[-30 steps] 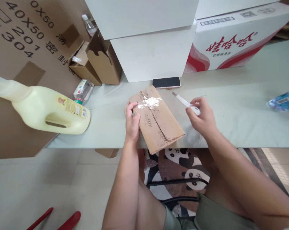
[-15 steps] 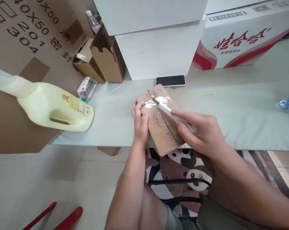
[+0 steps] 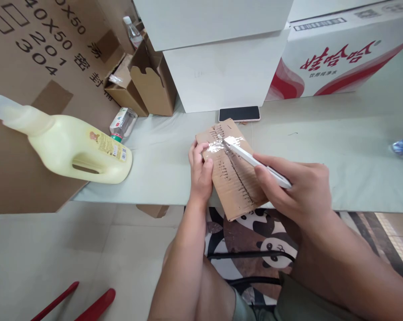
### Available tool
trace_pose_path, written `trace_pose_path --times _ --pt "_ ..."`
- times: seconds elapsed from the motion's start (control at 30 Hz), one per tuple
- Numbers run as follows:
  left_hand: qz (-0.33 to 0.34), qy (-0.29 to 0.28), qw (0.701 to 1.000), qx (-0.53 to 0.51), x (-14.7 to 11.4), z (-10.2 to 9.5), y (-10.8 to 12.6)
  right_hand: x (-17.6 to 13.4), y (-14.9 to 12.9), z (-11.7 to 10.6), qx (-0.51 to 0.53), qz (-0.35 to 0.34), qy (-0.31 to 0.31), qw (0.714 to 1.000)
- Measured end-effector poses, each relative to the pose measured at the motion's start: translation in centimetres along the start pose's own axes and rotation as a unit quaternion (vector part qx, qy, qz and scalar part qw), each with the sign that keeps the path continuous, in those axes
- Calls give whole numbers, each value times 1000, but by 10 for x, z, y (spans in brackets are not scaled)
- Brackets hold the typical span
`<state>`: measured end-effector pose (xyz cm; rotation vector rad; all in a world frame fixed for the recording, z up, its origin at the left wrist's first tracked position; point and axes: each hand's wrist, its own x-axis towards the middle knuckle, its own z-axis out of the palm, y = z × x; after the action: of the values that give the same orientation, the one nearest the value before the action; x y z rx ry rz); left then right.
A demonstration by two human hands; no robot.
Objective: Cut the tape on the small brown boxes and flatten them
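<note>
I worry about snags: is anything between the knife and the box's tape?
Nothing visible: the knife in the right hand has its tip at the tape on the box. The left hand holds the box's left edge, clear of the tip.

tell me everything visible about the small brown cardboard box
The small brown cardboard box looks closed, with a dark lengthwise seam, short dark marks and shiny clear tape near its far end. It slants, near corner past the edge of the pale green table. The bare left hand grips its left side; the white knife has its tip at the tape, and the bare right hand partly hides the right edge.
</note>
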<state>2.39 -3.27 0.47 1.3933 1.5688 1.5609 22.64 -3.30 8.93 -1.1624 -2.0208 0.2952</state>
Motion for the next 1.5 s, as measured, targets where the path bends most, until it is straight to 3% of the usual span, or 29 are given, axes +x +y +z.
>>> trace_pose_path --times 0.1,0.33,0.5,0.73,0.87,0.97,1.17,1.3,1.37,1.5 --pt "9 -4 1000 -15 0 1 1 0 -3 1 -1 1 9 1000" --pt "10 -4 1000 -14 0 2 2 0 -5 6 12 2 -30 999" --pt "10 6 1000 7 0 2 4 0 -10 6 -21 11 -7 1000" --pt "14 26 999 27 -2 0 6 0 -14 -12 10 26 -21 999" --pt "16 32 999 22 -1 -2 5 -2 -5 -22 94 87 55 990" --pt "21 35 999 20 1 -5 3 0 16 -14 95 102 99 985" --pt "-24 79 994 -75 6 -12 -6 1 71 34 -30 105 3 994" --pt "-77 87 980 -162 7 -18 -5 -1 85 44 -133 131 -57 981" --pt "-112 83 973 -185 9 -21 -1 -1 84 40 -93 108 -119 983" --pt "-157 94 974 -132 13 -31 4 3 75 31 101 23 -247 964"
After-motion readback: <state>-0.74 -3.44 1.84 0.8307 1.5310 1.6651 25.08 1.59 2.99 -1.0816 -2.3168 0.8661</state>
